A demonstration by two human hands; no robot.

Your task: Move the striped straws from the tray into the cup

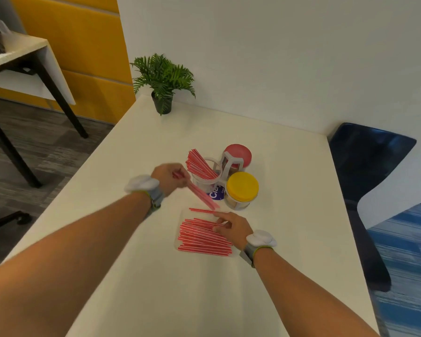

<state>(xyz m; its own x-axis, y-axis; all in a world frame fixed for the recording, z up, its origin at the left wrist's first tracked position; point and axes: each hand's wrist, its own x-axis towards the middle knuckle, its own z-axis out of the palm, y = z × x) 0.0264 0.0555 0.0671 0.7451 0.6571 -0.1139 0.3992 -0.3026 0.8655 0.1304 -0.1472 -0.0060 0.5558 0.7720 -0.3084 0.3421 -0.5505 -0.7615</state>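
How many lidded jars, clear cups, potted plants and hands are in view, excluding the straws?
Lidded jars: 2, the yellow-lidded clear jar and the pink-lidded jar
Clear plastic cup holding striped straws: 1
Green potted plant in a dark pot: 1
Hands: 2, left hand gripping red-and-white striped straws, right hand on the straw pile
Total: 6

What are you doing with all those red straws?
A person is moving red-and-white striped straws into a clear cup, which already holds a bunch. The left hand grips a few straws beside the cup. The right hand is picking at the pile of straws left on the clear tray.
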